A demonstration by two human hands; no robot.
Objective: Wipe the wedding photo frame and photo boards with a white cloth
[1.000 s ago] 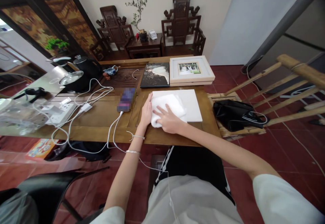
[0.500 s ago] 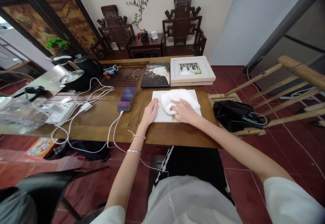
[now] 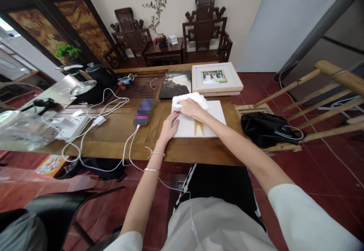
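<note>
A flat white panel [image 3: 214,120] lies on the wooden table in front of me, with a gold, two-legged shape [image 3: 199,127] on its face. My right hand [image 3: 190,109] presses a bunched white cloth [image 3: 200,98] onto the panel's upper left part, its fingers curled into the fabric. Against the panel's left edge rests my left hand [image 3: 169,126], fingers stretched out and holding nothing. The two hands are close together, and the cloth hides the panel's upper left corner.
Behind the panel are a dark photo panel [image 3: 174,84] and a pale framed photo [image 3: 236,80]. A phone [image 3: 143,112] on a white cable, a power strip [image 3: 74,126] and a kettle [image 3: 102,76] stand leftward. A black bag [image 3: 260,129] sits on a bamboo chair at right.
My right hand has wiped the cloth up and leftward across the panel, uncovering its right side and more of the gold shape. My left hand stays at the left edge.
</note>
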